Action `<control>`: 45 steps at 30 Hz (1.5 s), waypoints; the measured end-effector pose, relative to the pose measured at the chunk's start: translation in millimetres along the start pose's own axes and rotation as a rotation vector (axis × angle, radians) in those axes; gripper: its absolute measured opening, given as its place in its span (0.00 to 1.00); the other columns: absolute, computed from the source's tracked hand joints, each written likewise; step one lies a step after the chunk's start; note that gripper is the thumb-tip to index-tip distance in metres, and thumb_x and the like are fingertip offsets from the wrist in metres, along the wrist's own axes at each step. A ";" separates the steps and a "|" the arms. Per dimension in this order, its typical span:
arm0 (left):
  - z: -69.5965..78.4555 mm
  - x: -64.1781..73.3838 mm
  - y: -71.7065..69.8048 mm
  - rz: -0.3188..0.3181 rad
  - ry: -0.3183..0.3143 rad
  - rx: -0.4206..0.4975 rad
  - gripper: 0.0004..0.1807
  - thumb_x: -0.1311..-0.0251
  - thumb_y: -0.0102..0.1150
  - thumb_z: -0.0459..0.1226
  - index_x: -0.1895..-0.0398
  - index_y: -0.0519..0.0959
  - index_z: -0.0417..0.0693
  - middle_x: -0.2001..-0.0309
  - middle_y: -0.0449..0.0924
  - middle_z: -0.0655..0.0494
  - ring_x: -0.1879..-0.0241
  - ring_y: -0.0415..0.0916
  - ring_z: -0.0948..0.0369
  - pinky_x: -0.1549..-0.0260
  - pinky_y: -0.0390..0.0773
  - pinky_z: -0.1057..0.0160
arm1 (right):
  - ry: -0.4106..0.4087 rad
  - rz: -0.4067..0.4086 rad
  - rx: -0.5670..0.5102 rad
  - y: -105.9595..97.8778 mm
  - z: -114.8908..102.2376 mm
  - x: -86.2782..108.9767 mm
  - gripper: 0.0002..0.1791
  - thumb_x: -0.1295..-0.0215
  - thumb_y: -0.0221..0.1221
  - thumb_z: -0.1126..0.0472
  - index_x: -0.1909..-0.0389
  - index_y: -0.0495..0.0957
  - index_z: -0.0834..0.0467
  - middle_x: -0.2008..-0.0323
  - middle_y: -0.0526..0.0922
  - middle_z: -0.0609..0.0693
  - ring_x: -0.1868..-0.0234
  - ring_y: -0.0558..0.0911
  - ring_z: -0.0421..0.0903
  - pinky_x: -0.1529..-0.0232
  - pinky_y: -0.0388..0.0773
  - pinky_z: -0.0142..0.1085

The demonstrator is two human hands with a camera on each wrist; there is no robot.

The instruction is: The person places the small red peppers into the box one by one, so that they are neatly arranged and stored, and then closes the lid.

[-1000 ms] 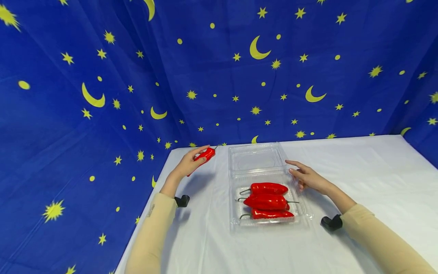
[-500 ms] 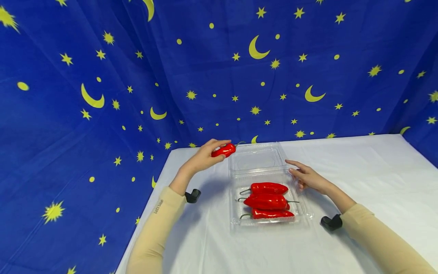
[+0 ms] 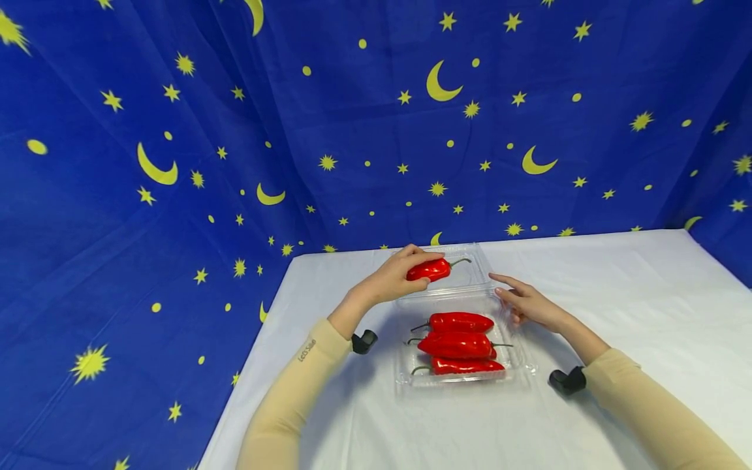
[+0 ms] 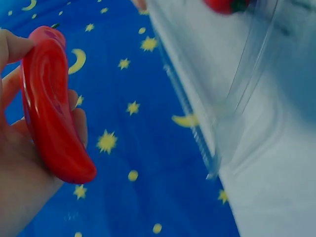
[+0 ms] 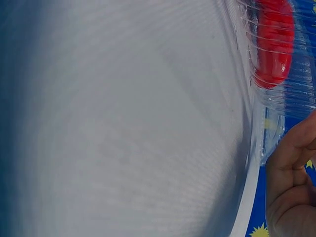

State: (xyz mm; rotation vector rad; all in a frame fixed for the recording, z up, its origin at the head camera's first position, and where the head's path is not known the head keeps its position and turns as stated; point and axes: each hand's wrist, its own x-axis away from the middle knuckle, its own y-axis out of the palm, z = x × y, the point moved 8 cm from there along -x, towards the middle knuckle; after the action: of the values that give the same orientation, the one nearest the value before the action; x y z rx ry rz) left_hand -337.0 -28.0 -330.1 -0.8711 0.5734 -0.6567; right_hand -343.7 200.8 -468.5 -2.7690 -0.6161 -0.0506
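My left hand grips a long red pepper above the opened lid of a clear plastic clamshell container. The pepper's green stem points right. In the left wrist view, thumb and fingers wrap round the glossy pepper. Several red peppers lie crosswise in the container's base, partly stacked. My right hand is at the container's right side near the hinge, its index finger extended and other fingers bent loosely. Whether it touches the plastic is unclear. The right wrist view shows a pepper through the ribbed wall.
A white cloth covers the table. Blue fabric with yellow moons and stars hangs behind and on both sides. Dark wrist mounts stick out below both hands.
My left hand has carried the pepper rightward, from beside the container's left edge to above its lid. The right hand and the peppers in the base have stayed put.
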 end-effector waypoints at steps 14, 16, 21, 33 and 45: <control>2.5 -10.6 67.1 -0.152 0.025 0.087 0.29 0.39 0.57 0.36 0.33 0.67 0.54 0.48 0.67 0.54 0.52 0.67 0.63 0.56 0.72 0.72 | -0.011 -0.013 -0.054 2.0 2.7 -2.1 0.34 0.28 0.48 0.52 0.27 0.49 0.59 0.70 0.68 0.56 0.84 0.69 0.40 0.81 0.75 0.34; 2.3 -9.9 70.8 -0.169 0.026 0.087 0.29 0.39 0.57 0.36 0.32 0.67 0.54 0.49 0.68 0.54 0.52 0.67 0.63 0.55 0.72 0.72 | -0.011 -0.014 -0.051 2.4 3.4 -2.1 0.34 0.28 0.48 0.52 0.27 0.49 0.59 0.70 0.68 0.56 0.84 0.69 0.40 0.81 0.75 0.33; 1.7 -7.8 79.2 -0.227 0.023 0.084 0.29 0.38 0.56 0.37 0.32 0.66 0.55 0.48 0.67 0.54 0.50 0.66 0.63 0.53 0.71 0.71 | -0.004 -0.005 -0.048 1.4 3.4 -1.7 0.33 0.28 0.48 0.53 0.27 0.49 0.59 0.70 0.67 0.58 0.84 0.69 0.41 0.82 0.74 0.33; 1.8 -1.3 104.0 -0.301 0.066 0.024 0.29 0.36 0.56 0.38 0.31 0.65 0.50 0.46 0.68 0.50 0.49 0.68 0.61 0.49 0.67 0.70 | 0.010 -0.010 -0.054 3.8 -2.3 1.9 0.33 0.27 0.47 0.53 0.27 0.48 0.58 0.71 0.66 0.56 0.84 0.68 0.40 0.81 0.75 0.34; 0.5 -2.1 108.7 -0.296 0.071 -0.006 0.28 0.36 0.55 0.40 0.32 0.66 0.50 0.44 0.69 0.50 0.47 0.67 0.61 0.46 0.65 0.70 | 0.001 -0.011 -0.056 2.6 -1.2 1.6 0.33 0.27 0.46 0.53 0.27 0.49 0.59 0.73 0.66 0.55 0.84 0.68 0.40 0.82 0.74 0.34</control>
State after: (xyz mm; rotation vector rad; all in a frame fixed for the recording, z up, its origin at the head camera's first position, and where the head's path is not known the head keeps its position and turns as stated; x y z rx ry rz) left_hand -307.3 25.6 -419.9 -0.9499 0.5141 -0.9577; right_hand -341.1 198.8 -468.0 -2.8190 -0.6397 -0.0732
